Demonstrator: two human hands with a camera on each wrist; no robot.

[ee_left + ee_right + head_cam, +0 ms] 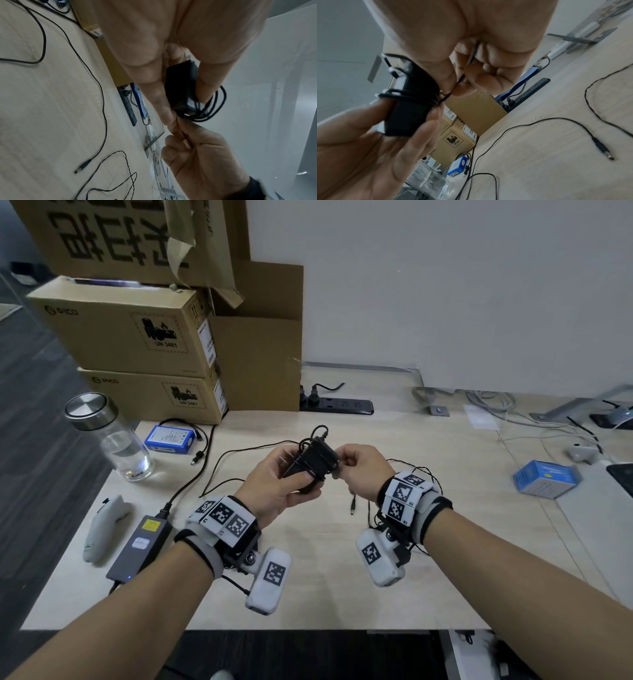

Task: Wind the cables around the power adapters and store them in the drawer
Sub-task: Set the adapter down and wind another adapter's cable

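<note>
Head view: left hand (274, 484) gripping a black power adapter (310, 465) above mid-desk (428, 474), right hand (363, 470) pinching its cable (320, 433). Left wrist view: thumb and fingers (154, 97) clamped on the adapter, cable looped round its end. Right wrist view: cable pinched taut between thumb and forefinger; barrel plug (601, 148) lying loose on the desk.

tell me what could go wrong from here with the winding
The left hand grips the black adapter while the right hand pinches its cable.

1. The coils look loose at one end, so they may slip off if the pinch relaxes.
2. The unwound cable runs over the table beside another loose cable; pulling might snag or drag it.
3. The barrel plug hangs free and could swing or catch.
</note>
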